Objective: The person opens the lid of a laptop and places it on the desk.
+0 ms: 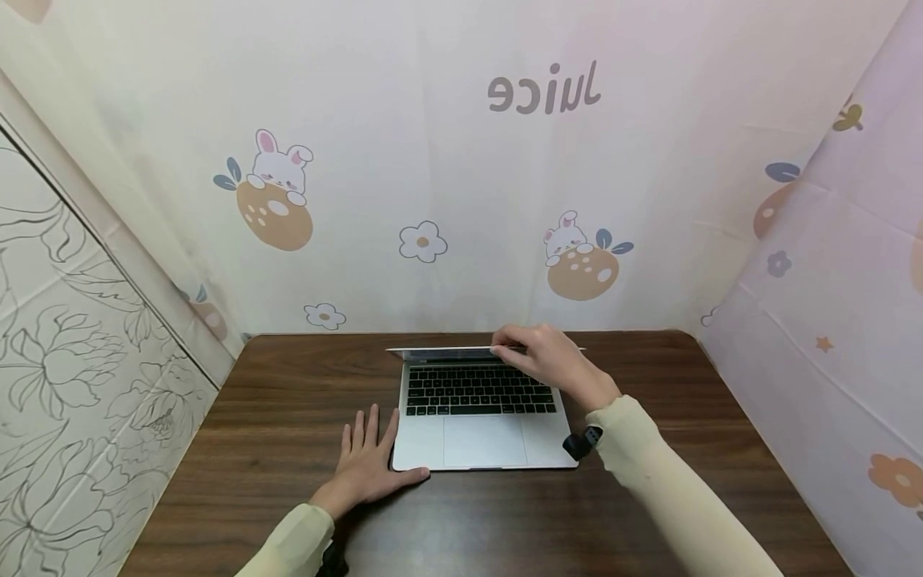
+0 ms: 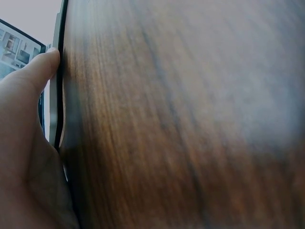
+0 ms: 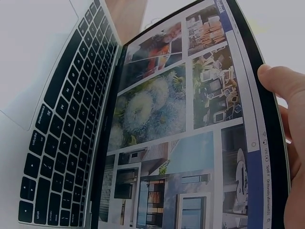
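Nearest, in front of the laptop (image 1: 414,445), which is set on a brown wood-grained table (image 1: 461,529), a pale left sleeve (image 1: 288,541) and, toward the laptop's right side, a pale right sleeve (image 1: 671,489) are seen. At the right cuff, beside the laptop's front right corner, a small black device (image 1: 582,441) is worn.

By the laptop's front left corner the left hand (image 1: 366,466) is spread, fingers straight and nothing grasped; its thumb is laid against the front edge, while the index finger is held just beside the laptop's left side, though whether contact is made there cannot be told.

On the laptop's silver base, the black keyboard (image 1: 479,393) is set behind the trackpad (image 1: 485,441). At the laptop's rear the lid (image 1: 447,353) is raised, its top edge pinched by the right hand (image 1: 554,361). Tiled photographs are displayed on the lit screen (image 3: 152,105).

Behind the laptop, a white curtain (image 1: 433,160) is printed with rabbits on orange fruit, flowers and "Juice" in mirror writing. Far to the laptop's left, line-drawn flowers are borne by a panel (image 1: 72,361); far to its right, a patterned sheet (image 1: 836,385) is seen.
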{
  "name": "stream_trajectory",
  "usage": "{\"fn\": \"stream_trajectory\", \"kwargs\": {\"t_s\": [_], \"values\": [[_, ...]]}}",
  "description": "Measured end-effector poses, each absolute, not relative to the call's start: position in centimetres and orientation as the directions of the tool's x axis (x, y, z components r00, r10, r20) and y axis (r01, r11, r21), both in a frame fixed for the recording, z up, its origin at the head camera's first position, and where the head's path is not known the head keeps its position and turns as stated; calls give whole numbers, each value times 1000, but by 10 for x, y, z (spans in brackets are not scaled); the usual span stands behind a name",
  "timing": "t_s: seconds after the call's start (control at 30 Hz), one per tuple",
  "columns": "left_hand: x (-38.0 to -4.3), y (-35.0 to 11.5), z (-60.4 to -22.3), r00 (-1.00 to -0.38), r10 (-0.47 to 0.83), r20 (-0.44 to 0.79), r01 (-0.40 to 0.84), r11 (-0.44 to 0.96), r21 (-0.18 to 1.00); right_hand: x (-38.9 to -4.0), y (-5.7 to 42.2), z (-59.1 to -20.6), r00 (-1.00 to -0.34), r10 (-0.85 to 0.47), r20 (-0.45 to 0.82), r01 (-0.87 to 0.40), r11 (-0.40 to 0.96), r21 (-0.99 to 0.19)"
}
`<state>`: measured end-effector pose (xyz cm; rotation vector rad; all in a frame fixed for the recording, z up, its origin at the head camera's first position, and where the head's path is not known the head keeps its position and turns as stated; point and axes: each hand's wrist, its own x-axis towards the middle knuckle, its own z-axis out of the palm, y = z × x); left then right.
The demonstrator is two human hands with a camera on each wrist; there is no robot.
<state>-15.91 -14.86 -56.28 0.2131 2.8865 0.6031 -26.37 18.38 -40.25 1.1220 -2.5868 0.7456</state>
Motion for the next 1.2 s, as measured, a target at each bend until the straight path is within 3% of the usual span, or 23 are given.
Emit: {"fn": "stream_trajectory", "kwargs": {"t_s": [1.2], "values": [[-160, -149, -561, -972, 184, -142, 113, 908, 403, -289, 180, -391, -705, -593, 389, -709, 604, -364]]}}
